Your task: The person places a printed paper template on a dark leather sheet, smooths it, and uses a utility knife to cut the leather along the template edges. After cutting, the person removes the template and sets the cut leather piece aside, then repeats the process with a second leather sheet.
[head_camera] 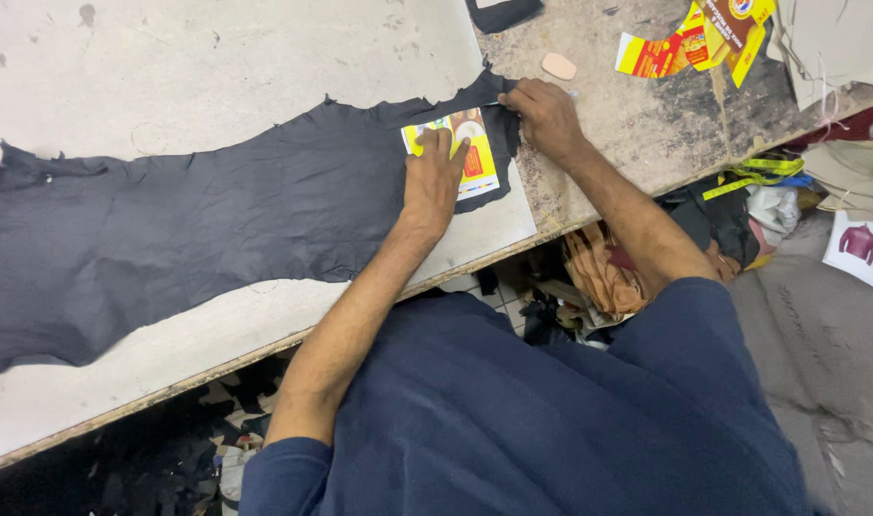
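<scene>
My left hand (434,182) lies spread flat on the yellow card pattern (455,153), pinning it to the dark leather (216,220); my right hand's (546,117) grip pinches the leather's edge taut on the tabletop (216,57).

Cut yellow carton (704,38) (torn open), yellow tape measure (756,175), pink oval (559,66)

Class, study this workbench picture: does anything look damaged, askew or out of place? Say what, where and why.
The dark leather sheet has ragged, torn-looking edges. The left hand presses a yellow card lying askew on it; the right hand grips the edge. Flattened carton scraps lie scattered at the table's top right.
</scene>
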### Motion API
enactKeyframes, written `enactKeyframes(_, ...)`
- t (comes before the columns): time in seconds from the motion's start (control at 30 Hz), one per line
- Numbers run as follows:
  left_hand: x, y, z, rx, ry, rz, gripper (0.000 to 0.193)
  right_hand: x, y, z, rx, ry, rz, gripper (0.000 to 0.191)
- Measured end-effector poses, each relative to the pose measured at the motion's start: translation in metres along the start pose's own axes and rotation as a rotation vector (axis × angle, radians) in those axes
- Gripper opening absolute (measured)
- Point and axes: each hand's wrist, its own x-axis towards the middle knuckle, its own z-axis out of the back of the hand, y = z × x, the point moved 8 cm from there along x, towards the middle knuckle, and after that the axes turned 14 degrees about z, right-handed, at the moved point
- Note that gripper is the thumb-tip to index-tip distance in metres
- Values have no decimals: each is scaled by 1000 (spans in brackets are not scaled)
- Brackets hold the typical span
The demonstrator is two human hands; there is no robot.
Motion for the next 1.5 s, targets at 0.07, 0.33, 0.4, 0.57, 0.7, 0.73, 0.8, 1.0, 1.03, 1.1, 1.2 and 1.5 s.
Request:
enactKeyframes(0.07,7,1,0,-57,16,1,56,3,6,4,-36,23,-25,16)
enactKeyframes(0.33,38,-8,-26,-123,45,-33,63,-3,29,-49,-103,212,-541,8)
enactKeyframes(0.4,40,-7,-31,-145,39,-70,60,-14,38,-47,-68,115,-621,8)
enactKeyframes(0.57,35,-5,-34,-113,39,-122,69,-63,124,-18,-14,72,-746,12)
enactKeyframes(0.7,45,-5,-32,-159,158,-229,120,-84,174,10,-9,231,-856,17)
enactKeyframes(0.73,50,-6,-32,-160,204,-308,99,-81,174,16,-19,308,-867,17)
enactKeyframes(0.8,70,-2,-28,-161,297,-468,62,-69,177,27,-28,340,-890,17)
enactKeyframes(1.0,115,32,-8,-358,552,-623,61,46,183,-14,44,-217,-663,22)
enactKeyframes(1.03,116,33,-6,-375,564,-622,55,60,174,-30,52,-229,-661,23)
enactKeyframes(1.1,114,33,-2,-388,543,-637,47,70,158,-53,58,-228,-672,26)
enactKeyframes(1.2,114,30,3,-379,449,-679,45,71,143,-73,20,-194,-685,30)
enactKeyframes(1.5,108,25,-2,-355,305,-713,48,48,168,-68,79,50,-682,16)
